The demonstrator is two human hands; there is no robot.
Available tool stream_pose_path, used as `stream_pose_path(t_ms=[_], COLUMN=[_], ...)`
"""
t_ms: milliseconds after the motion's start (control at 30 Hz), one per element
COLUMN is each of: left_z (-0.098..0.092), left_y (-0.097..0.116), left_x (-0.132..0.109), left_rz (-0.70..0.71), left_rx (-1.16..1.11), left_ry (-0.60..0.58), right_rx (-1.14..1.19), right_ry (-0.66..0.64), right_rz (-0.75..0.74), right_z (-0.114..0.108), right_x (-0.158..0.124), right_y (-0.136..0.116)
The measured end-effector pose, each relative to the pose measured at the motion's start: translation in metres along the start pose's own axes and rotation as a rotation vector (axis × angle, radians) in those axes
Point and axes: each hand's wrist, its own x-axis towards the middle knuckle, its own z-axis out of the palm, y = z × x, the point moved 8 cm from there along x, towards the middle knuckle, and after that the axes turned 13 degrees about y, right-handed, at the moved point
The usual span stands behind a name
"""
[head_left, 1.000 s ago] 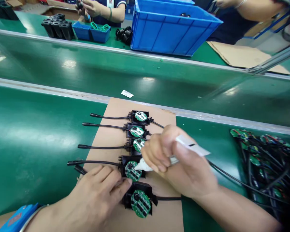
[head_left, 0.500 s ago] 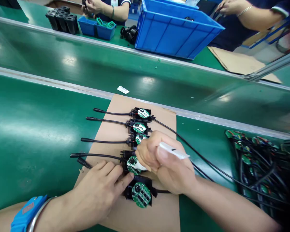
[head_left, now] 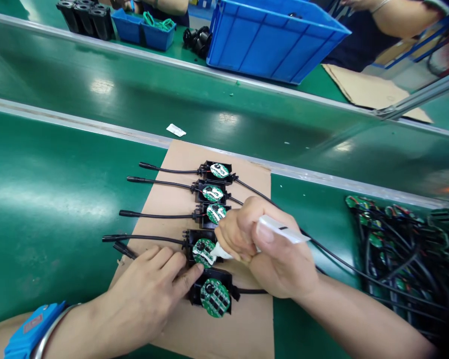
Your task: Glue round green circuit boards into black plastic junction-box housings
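My right hand (head_left: 273, 249) is closed around a white squeeze tube (head_left: 284, 229). Its tip meets the fourth round green circuit board (head_left: 202, 252) from the back, which bears a streak of white paste. My left hand (head_left: 160, 279) lies low at that board's left, fingers bent together, its thumb tip on the board's lower edge and the black housing (head_left: 190, 238) beside it. Nearest me, another green board (head_left: 215, 298) with dark components sits tilted over its housing, showing no white paste. Three farther boards, among them the farthest board (head_left: 219, 170), carry white paste in their housings.
Brown cardboard (head_left: 179, 329) lies under the row of housings. Black cables (head_left: 160, 216) stick out leftward. A heap of wired circuit boards (head_left: 389, 249) is at right. Beyond a metal rail stand a blue crate (head_left: 269, 45) and small blue bins (head_left: 157, 37); co-workers' arms show behind.
My right hand with the tube has drawn slightly rightward, uncovering more white paste on the fourth board. My left hand keeps its place by the housing. The whole view has shifted a little.
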Motion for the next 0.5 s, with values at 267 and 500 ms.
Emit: stream_pose_path(t_ms=[267,500], left_z=[0.000,-0.005], left_y=[0.000,0.003], left_x=[-0.001,-0.005], left_rz=[0.011,0.022], left_rx=[-0.015,0.007], left_ry=[0.034,0.101], right_rx=[-0.141,-0.051], right_ry=[-0.028,0.023], right_rz=[-0.106,-0.013], right_z=[0.004,-0.001], right_x=[0.002,-0.025], right_y=[0.003,-0.017])
